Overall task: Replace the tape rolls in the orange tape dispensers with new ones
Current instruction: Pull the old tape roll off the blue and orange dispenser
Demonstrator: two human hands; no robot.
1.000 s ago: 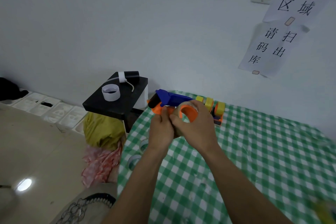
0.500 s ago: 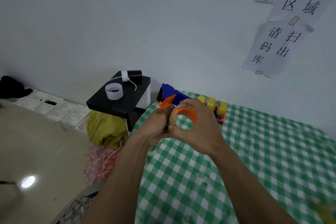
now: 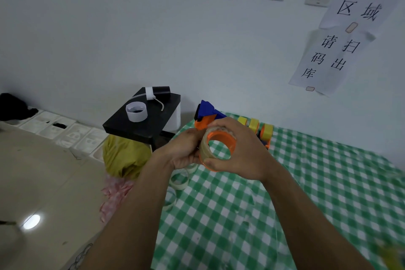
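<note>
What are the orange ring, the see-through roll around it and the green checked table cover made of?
The orange ring is probably hard plastic: even bright colour, smooth, with a thin stiff wall. The see-through roll seems to be glossy clear tape film, pale and shiny. The green-and-white checked table cover wrinkles softly, so cloth or thin vinyl; I cannot tell which.

left hand (image 3: 184,151): fingers curled at left edge of roll (image 3: 221,136) | right hand (image 3: 245,155): thumb under, fingers over roll | 2 forearms: stretched forward, converging
</note>
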